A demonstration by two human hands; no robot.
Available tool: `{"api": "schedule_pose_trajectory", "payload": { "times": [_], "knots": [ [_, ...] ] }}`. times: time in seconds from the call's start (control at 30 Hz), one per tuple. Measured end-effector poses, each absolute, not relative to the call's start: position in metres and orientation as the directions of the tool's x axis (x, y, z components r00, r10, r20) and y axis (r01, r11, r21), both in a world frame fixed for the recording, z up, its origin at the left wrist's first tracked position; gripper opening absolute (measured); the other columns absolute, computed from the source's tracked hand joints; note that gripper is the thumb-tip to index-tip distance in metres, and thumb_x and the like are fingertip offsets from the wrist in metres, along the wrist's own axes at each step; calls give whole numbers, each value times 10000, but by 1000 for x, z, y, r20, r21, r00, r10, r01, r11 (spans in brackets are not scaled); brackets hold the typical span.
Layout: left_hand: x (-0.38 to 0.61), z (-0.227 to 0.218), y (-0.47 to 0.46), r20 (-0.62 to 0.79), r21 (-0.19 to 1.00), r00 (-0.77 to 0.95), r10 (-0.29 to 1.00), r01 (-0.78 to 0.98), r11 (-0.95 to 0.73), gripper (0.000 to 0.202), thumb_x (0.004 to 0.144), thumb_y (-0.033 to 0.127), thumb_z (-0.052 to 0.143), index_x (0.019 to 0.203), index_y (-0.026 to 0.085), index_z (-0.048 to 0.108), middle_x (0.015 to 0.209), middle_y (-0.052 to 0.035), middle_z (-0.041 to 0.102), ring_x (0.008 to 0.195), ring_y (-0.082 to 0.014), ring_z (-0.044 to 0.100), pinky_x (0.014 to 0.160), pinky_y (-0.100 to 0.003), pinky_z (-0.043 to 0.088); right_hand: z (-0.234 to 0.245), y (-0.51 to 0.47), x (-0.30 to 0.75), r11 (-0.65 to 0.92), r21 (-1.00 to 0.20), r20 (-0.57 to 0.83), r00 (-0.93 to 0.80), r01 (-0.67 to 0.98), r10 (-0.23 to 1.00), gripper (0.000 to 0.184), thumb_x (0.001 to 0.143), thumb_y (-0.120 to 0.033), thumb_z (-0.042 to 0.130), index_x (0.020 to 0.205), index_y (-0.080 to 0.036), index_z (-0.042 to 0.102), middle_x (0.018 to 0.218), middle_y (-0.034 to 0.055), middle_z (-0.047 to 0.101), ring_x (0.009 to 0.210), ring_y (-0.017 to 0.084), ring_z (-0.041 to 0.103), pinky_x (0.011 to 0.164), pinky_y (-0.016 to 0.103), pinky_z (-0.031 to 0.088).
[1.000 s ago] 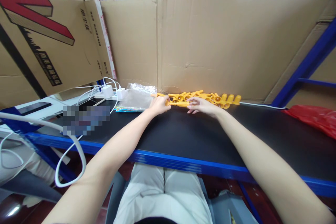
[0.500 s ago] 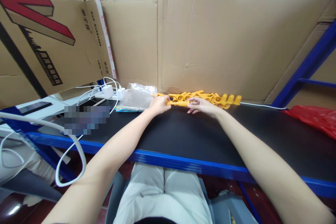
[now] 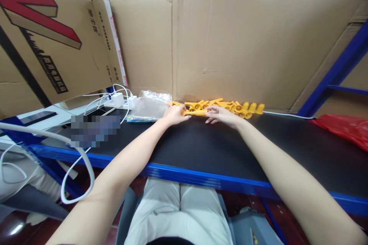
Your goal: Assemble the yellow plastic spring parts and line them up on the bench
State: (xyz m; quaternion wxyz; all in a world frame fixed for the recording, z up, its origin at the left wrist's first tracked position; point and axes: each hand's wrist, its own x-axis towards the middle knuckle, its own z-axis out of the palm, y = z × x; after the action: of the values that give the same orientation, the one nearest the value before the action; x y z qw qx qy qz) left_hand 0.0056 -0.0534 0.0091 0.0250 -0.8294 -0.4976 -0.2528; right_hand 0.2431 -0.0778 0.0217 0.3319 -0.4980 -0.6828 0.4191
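My left hand [image 3: 174, 115] is closed around the left end of a slim yellow plastic piece [image 3: 198, 113], near the back of the black shelf top. My right hand [image 3: 220, 115] has its thumb and fingertips closed on the right end of the same piece, while its lower fingers hang loosely curled. The piece lies level between the two hands. Just behind it is a heap of similar yellow plastic parts [image 3: 238, 108], several with round cup-like ends. My fingers hide both ends of the held piece, so its full shape cannot be seen.
Beside my left hand lies a clear plastic bag [image 3: 149, 105]. White chargers [image 3: 117, 99] with cables stand further left, near a blurred-out object [image 3: 96, 131]. A red plastic bag [image 3: 342, 128] sits at the right. Cardboard [image 3: 230, 46] walls the back; a blue rail [image 3: 198, 176] edges the front.
Both hands keep almost the same place and grip on the yellow piece. The left fingers have shifted very slightly to the right; the heap has not moved.
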Motion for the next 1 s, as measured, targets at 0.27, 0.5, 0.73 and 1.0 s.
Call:
{"api": "schedule_pose_trajectory", "payload": {
  "times": [0.27,0.5,0.73,1.0],
  "knots": [
    [5,8,-52,442,216,377,814,836,-505,442,729,535,572,1003,190,602,828,-60,649,813,-215,605,693,-297,447,21,-77,243,145,-898,28,-275,415,961,421,838,-305,570,1214,-148,462,1141,145,607,737,138,667,669,257,543],
    [5,8,-51,431,200,385,816,841,-503,431,723,503,590,1026,197,595,844,-56,655,826,-220,607,697,-301,456,20,-75,243,132,-902,18,-270,410,963,436,848,-324,556,1228,-142,445,1119,153,618,728,145,670,669,264,544],
    [5,6,-48,423,179,394,816,846,-501,394,728,462,583,1029,208,590,871,-59,659,837,-232,610,703,-315,462,24,-81,240,139,-912,32,-272,386,962,330,843,-231,551,1155,-162,472,1006,107,629,667,121,650,678,279,548],
    [6,6,-45,395,185,363,844,868,-460,390,725,397,579,1073,222,580,924,-71,659,857,-234,609,694,-311,461,21,-78,237,208,-888,101,-266,410,959,232,848,-206,523,1076,-181,486,686,2,575,595,120,587,724,332,543]
  ]
}}
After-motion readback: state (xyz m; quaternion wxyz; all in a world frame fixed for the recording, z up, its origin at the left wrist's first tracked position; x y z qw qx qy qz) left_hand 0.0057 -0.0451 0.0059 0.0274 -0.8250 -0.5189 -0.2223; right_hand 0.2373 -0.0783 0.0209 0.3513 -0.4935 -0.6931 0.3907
